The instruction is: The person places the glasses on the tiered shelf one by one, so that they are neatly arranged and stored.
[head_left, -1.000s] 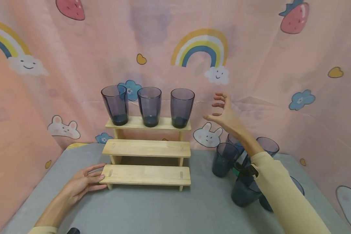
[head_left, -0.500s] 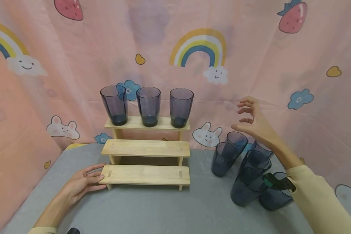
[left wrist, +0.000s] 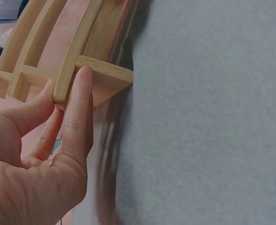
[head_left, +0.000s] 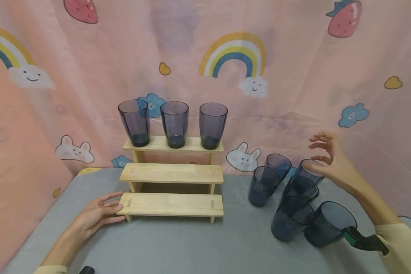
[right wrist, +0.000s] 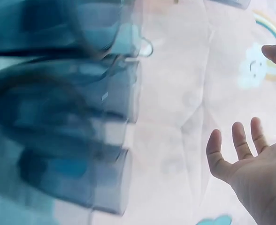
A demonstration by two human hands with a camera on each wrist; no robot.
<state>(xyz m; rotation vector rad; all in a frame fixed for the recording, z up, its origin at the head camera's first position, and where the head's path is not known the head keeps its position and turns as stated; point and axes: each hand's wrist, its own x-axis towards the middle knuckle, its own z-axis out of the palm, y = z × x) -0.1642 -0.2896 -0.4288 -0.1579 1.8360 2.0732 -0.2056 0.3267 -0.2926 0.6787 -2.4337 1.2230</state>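
A three-tier wooden stand (head_left: 171, 173) rises in the middle of the grey table. On its top step stand three dark, purple-tinted drinking glasses, the left glass (head_left: 134, 123), the middle glass (head_left: 175, 125) and the right glass (head_left: 213, 126). My left hand (head_left: 92, 216) pinches the left end of the bottom step, thumb above and a finger beneath, as the left wrist view shows. My right hand (head_left: 335, 161), fingers spread and bent a little, holds nothing. It hovers above a group of several upright glasses, nearest a rear glass (head_left: 309, 173) that it partly hides.
In that group, a front glass (head_left: 292, 220), a right-hand glass (head_left: 330, 224) and a left-hand glass (head_left: 263, 186) stand close together. A pink patterned curtain (head_left: 294, 76) hangs behind the grey tabletop (head_left: 191, 247). A small dark object (head_left: 87, 270) shows at the bottom edge.
My right hand has moved right and downward, from beside the top step to over the glasses on the right. My left hand and the stand stay where they were.
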